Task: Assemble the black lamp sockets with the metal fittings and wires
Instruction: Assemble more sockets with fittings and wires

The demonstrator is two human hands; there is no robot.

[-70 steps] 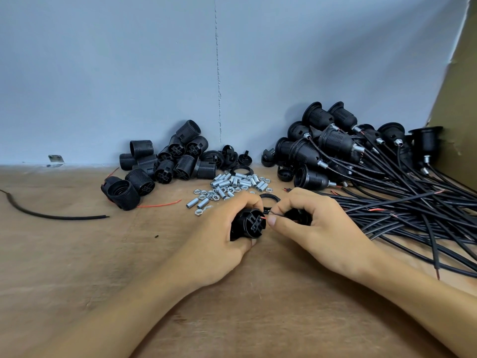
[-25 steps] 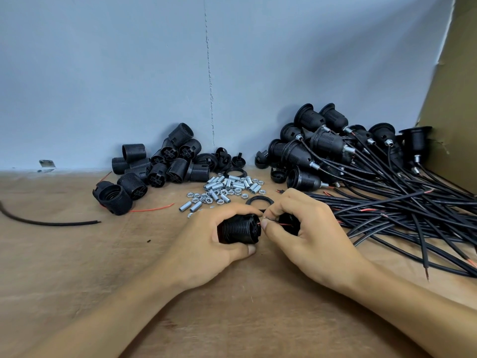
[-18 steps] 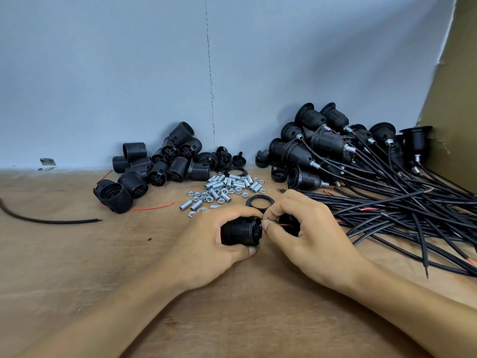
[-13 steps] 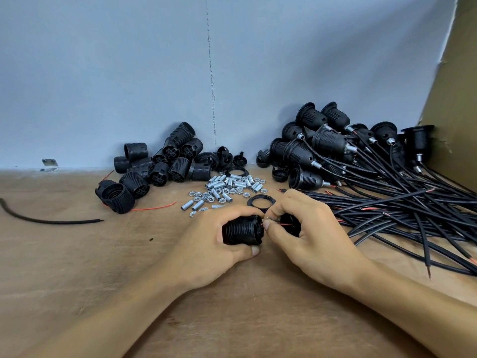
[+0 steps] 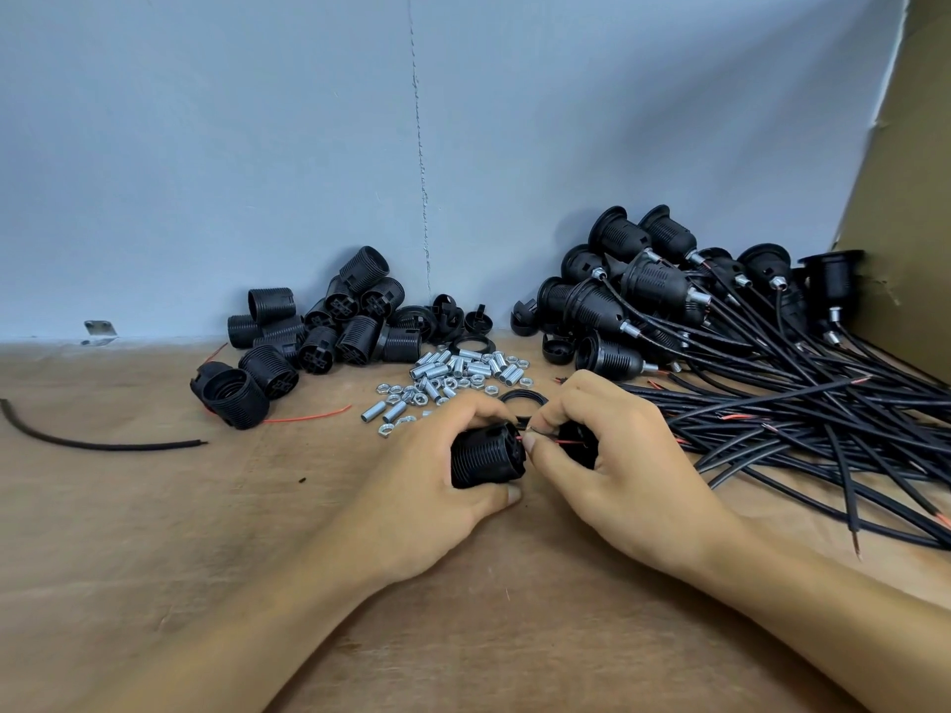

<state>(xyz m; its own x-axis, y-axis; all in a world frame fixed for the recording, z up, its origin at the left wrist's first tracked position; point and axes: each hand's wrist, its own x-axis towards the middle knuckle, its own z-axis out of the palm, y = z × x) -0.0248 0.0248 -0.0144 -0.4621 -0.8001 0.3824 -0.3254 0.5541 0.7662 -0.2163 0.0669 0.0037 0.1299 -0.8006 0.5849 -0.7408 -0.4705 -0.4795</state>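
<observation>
Turned the ribbed black plastic lamp socket (image 5: 483, 455) in the left hand (image 5: 437, 481) since the earliest view: terminal end no longer toward the camera, now facing the right hand (image 5: 628, 470). Hardly any shift over the last second beyond a slight drift. Reads as lining-up done and wiring under way, judging by the thin red wire (image 5: 558, 441) bridging the gap between the hands.

Left fingers (image 5: 483, 411) wrapped over the top of the socket, thumb underneath, holding it sideways just above the wooden counter (image 5: 154, 558). Right thumb and forefinger closed narrow on the red wire, right at the socket's end face; remaining right fingers curled round a small black plastic part (image 5: 579, 440), probably the cap.

Just beyond the fingertips: flat black plastic ring (image 5: 522, 398), then a scatter of silver metal threaded tubes and nuts (image 5: 453, 373). Further back, left of the left fingers: heap of loose black socket shells (image 5: 329, 326). Right of the right fingers and behind them: stack of seemingly finished sockets with black cables (image 5: 669, 301).

Cannot tell whether the wire tip has entered a terminal: contact point hidden behind the right thumb. Cannot make out the shape of the part in the right palm, mostly covered. No metal fitting to be seen on the held pieces. Cables cut off at the right edge of the view.
</observation>
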